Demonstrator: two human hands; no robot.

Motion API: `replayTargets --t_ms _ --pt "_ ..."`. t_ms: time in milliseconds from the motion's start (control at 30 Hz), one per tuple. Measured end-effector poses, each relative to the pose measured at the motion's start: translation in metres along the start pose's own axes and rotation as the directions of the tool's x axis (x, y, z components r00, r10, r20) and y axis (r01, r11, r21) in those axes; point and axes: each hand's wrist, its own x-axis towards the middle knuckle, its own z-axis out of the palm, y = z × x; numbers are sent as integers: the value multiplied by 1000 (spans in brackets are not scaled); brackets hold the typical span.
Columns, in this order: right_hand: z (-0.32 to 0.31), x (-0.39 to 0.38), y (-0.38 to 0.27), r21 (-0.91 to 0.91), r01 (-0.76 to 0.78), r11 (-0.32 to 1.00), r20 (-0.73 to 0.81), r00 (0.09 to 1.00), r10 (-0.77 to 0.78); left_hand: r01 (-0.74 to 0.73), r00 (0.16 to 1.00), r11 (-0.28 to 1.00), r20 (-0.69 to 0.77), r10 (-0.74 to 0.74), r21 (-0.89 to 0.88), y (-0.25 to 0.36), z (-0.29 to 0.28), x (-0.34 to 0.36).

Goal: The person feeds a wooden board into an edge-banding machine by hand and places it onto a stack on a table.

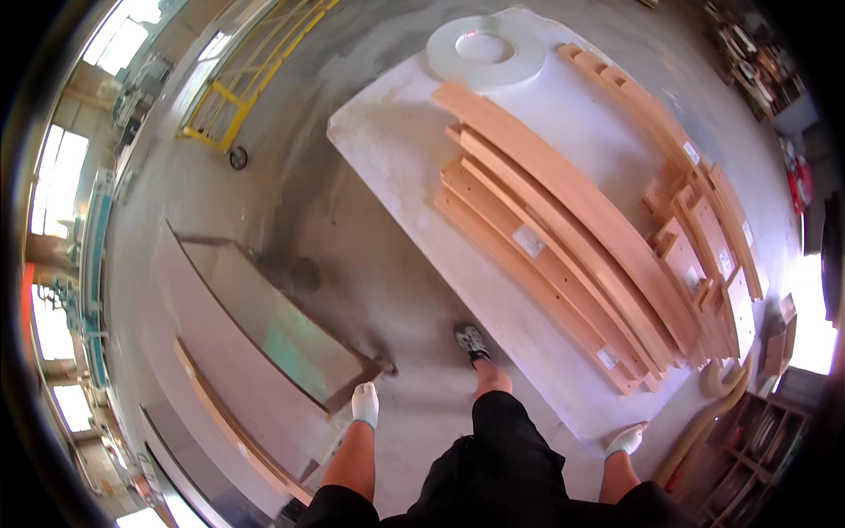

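Just right hand touches the white table; left hand hangs apart.

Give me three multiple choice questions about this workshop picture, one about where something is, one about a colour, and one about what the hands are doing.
1. Where does the white ring-shaped disc lie?
A. at the far end of the white worktable
B. on the floor by the shoe
C. on the cart at the left

2. What colour is the railing at the upper left?
A. red
B. yellow
C. blue

3. What is the state of the left hand and the right hand?
A. both grip a plank
B. one holds a hammer
C. both gloved and holding nothing

Answers:
1. A, the disc sits on the tabletop beyond the long wooden planks.
2. B, its bars are plainly yellow.
3. C, both wear light gloves and hang free, the right near the table's near edge.
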Motion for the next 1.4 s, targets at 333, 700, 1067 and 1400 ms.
replayTargets --t_ms 333,700,1067,1400 --pt "16 -96 30 -770 183 612 163 983 -88 -181 912 933 409 41 311 178 -93 31" --pt "352 -483 -256 -253 691 677 831 513 -213 -301 903 855 414 113 422 201 -214 277" --pt "650 -621 -481 -411 746 524 349 660 -665 -131 956 990 273 112 52 575 -322 507" --pt "669 -637 -505 -598 608 522 259 763 -593 -620 692 685 678 248 382 780 -279 701"
